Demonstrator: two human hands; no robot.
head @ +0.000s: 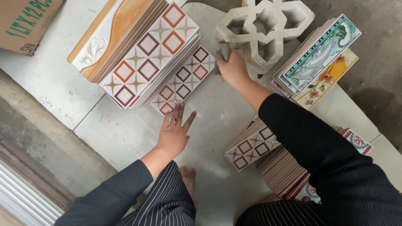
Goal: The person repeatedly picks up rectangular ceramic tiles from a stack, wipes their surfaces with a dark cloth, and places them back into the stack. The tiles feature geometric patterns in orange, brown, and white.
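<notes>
My left hand [175, 131] lies flat with fingers spread on the pale floor slab [125, 134], its fingertips touching the lower edge of a stack of diamond-patterned tiles [183, 80]. My right hand [233, 67] is closed around the lower left corner of a grey concrete lattice block [261, 26] that stands tilted at the top. A bigger stack of the same diamond tiles [147, 56] lies just left of it.
Orange and white relief tiles [109, 34] top the left stack. Dolphin and flower tiles [320, 56] are piled at the right. More diamond tiles [251, 146] and ribbed tile backs [284, 171] sit by my right arm. A cardboard box [27, 21] is top left.
</notes>
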